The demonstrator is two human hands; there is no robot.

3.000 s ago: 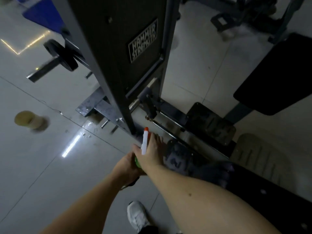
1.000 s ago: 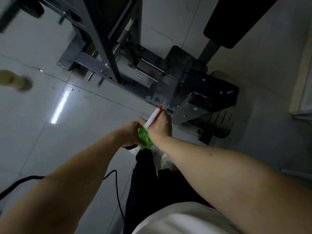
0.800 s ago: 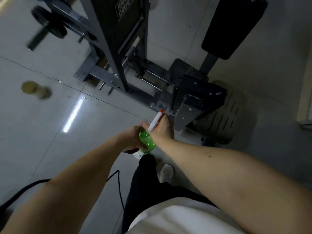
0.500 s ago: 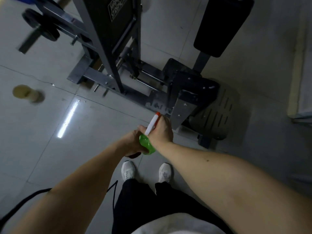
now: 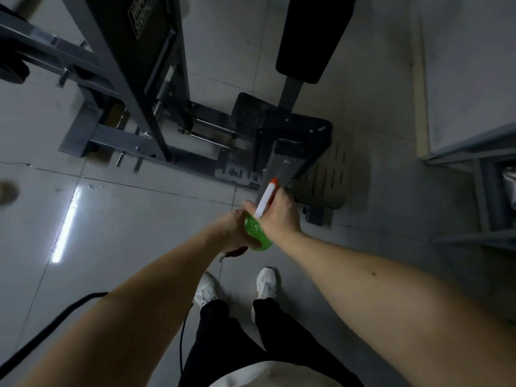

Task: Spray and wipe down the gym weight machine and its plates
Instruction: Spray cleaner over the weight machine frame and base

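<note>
Both hands hold a green spray bottle (image 5: 258,236) with a white head and orange nozzle (image 5: 274,181), which points up toward the machine. My right hand (image 5: 280,215) grips the neck and sprayer head. My left hand (image 5: 233,229) wraps round the bottle's body; a small dark red thing (image 5: 237,251) shows under it, too unclear to name. The grey steel weight machine (image 5: 134,79) stands ahead on the tiled floor, with a black pad (image 5: 310,32), a dark seat bracket (image 5: 296,135) and a slotted footplate (image 5: 326,177). A black weight plate (image 5: 11,71) sits at the far left edge.
My white shoes (image 5: 265,283) stand just short of the machine's base. A black cable (image 5: 55,317) runs across the floor at lower left. Another grey frame (image 5: 474,169) stands to the right. A blurred brownish object (image 5: 5,191) lies at the left edge.
The view has pulled back and up from the machine's base, so my legs and shoes now show. Both hands have kept hold of the spray bottle throughout.
</note>
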